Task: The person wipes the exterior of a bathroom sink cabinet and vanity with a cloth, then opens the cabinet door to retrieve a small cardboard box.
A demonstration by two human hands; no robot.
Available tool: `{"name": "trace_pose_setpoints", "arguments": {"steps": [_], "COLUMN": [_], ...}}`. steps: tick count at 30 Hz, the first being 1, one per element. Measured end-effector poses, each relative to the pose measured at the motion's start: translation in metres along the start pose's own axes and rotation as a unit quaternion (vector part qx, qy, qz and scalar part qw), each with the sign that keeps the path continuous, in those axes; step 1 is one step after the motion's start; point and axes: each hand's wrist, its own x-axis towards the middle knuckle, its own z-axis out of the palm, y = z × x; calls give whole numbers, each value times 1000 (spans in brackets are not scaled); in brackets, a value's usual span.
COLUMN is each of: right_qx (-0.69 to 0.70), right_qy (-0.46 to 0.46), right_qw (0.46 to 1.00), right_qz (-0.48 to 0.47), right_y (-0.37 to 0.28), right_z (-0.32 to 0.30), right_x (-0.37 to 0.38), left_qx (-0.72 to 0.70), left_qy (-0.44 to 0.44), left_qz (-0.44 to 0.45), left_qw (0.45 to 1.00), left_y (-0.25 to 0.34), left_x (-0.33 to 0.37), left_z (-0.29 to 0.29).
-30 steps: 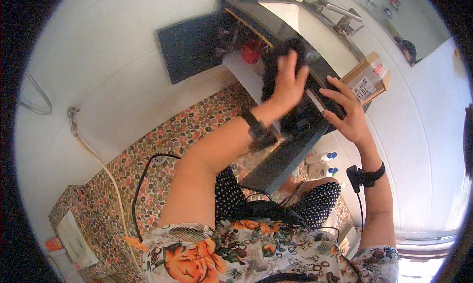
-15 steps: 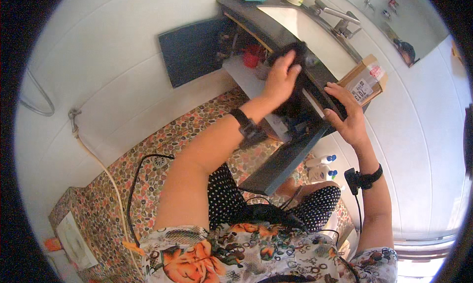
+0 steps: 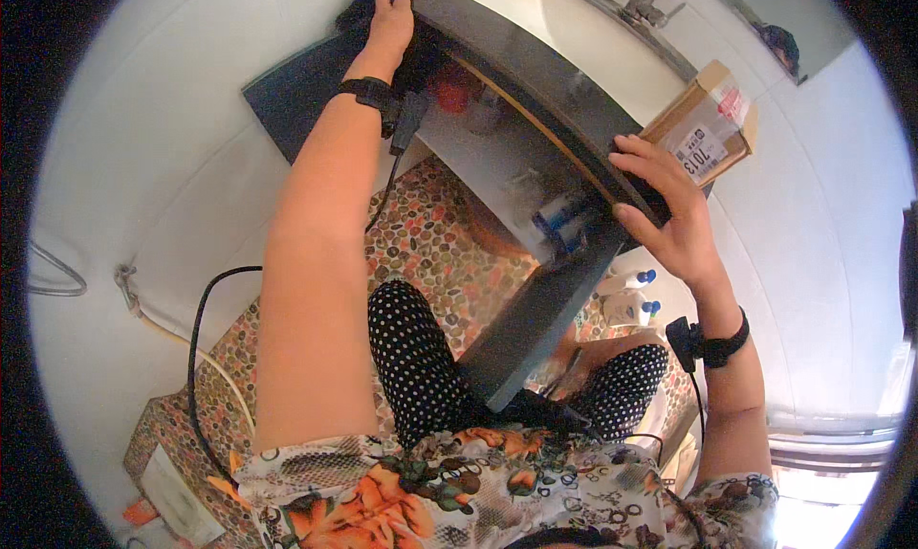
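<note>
My left hand (image 3: 390, 34) is up at the far left end of the dark vanity counter (image 3: 497, 34), closed on a bunched black cloth (image 3: 358, 10) against its edge. My right hand (image 3: 677, 209) rests at the counter's right end, fingers stretched over the top and thumb apart on the front edge. Beside its fingertips a cardboard box (image 3: 703, 119) stands on the counter. Below, the cabinet shows its grey shelf (image 3: 478, 171), a blurred red item (image 3: 452, 92) and a blue-and-clear object (image 3: 562, 216). Both wrists carry black straps with devices.
Two dark cabinet doors stand open, the left door (image 3: 287, 99) near the wall and the right door (image 3: 535, 324) beside my knees. White bottles (image 3: 629, 308) with blue tops stand on the pebble-patterned floor (image 3: 421, 219). A black cable (image 3: 196, 358) and a pale hose (image 3: 215, 362) trail at the left.
My left hand has moved with the black cloth from the counter's middle front edge to its far left end. My right hand stays at the right end. The view has shifted slightly.
</note>
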Motion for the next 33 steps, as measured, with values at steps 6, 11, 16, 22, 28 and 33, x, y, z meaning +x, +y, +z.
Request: {"name": "trace_pose_setpoints", "arguments": {"steps": [6, 11, 16, 22, 28, 33], "right_qx": [-8, 5, 47, 33, 43, 107], "right_qy": [13, 33, 65, 73, 14, 48], "right_qw": [1000, 999, 996, 996, 996, 992], "right_qz": [-10, -13, 27, -27, -81, -36], "right_y": [10, 13, 6, 10, 10, -10], "right_z": [-6, -3, 0, -4, -1, -5], "right_x": [-7, -7, -8, -7, -7, -11], "left_qx": [-11, 50, 24, -209, -174, -81], "left_qy": [-66, -137, -220, -351, -315, -322], "left_qz": [-81, -42, 1, -109, -86, 127], "left_qw": [994, 988, 975, 906, 929, 935], "left_y": [63, 97, 128, 151, 155, 159], "left_x": [-63, -140, -225, -260, -279, -281], "left_z": [33, 60, 74, 70, 54, 45]}}
